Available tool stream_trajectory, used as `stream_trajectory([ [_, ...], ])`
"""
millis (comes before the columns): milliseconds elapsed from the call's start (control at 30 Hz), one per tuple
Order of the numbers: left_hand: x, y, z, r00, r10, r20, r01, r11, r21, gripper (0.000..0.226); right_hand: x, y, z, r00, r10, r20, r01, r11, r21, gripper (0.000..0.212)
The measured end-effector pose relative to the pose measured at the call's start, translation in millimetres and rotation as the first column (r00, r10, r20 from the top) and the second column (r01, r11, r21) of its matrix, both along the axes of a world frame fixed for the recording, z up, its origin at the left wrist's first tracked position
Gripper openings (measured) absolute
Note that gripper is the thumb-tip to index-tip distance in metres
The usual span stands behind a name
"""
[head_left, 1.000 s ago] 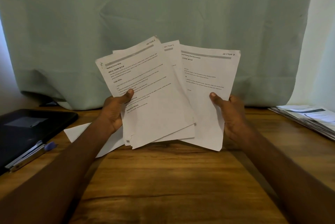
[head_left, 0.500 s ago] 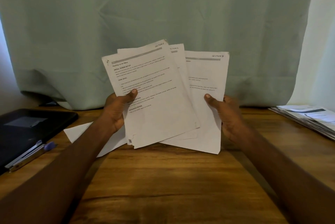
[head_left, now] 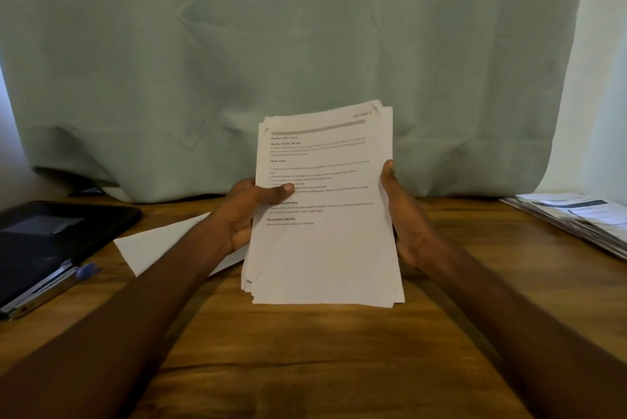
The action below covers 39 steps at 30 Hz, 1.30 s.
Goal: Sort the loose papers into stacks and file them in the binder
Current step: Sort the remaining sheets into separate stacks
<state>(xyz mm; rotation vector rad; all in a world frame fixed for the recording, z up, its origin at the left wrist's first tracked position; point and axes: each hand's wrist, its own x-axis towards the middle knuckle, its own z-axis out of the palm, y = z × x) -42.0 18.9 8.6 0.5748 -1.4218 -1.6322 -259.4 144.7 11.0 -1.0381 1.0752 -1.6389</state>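
Stack of printed papers (head_left: pixel 325 215) held upright at centre, lower edge touching or just above the wooden table (head_left: pixel 305 367); sheets roughly squared, a few edges showing at the top right and lower left corners. Top sheet printed, with a grey header bar and several bold headings; small print too blurred to read.

Left hand (head_left: pixel 247 211) gripping the left edge of the stack, thumb curled over the front sheet, fingers hidden behind. Right hand (head_left: pixel 403 215) set against the right edge, thumb straight and pointing up along that edge; fingers hidden behind the sheets, so curl not discernible.

Single white sheet (head_left: pixel 163 249) lying flat on the table, behind and left of the stack, partly covered by the left forearm.

Black binder (head_left: pixel 51 242) at the left edge of the table, closed, with a blue-tipped pen (head_left: pixel 64 283) lying along its near right edge.

Second pile of printed papers (head_left: pixel 576 218) at the far right of the table, well apart from the held stack.

Pale green curtain (head_left: pixel 305 45) hanging behind the table across the far side.
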Motion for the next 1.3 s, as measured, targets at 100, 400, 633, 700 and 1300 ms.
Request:
stream_trajectory([
  [100,14,-6,8,1.0,-0.031,0.003,0.031,0.999,0.015,0.051,4,-1,5,0.988,0.086,0.131,-0.079,0.995,-0.059,0.075],
  [400,142,-68,5,0.753,0.658,-0.024,-0.646,0.745,0.169,0.038,69,-18,-48,0.341,-0.075,-0.937,-0.048,0.994,-0.097,0.034],
  [633,156,-77,-5,0.75,0.648,-0.137,-0.594,0.749,0.294,0.032,105,-46,-41,0.047,-0.007,-0.999,-0.097,0.995,-0.011,0.045],
  [700,148,-73,-9,0.793,0.6,-0.106,-0.541,0.773,0.331,0.032,88,-47,-37,0.088,-0.084,-0.993,0.025,0.996,-0.082,0.039],
  [1300,69,-47,-16,0.974,0.165,0.155,-0.195,0.958,0.209,0.037,13,-28,-11,0.462,0.039,-0.886,0.425,0.867,0.26,0.064],
])
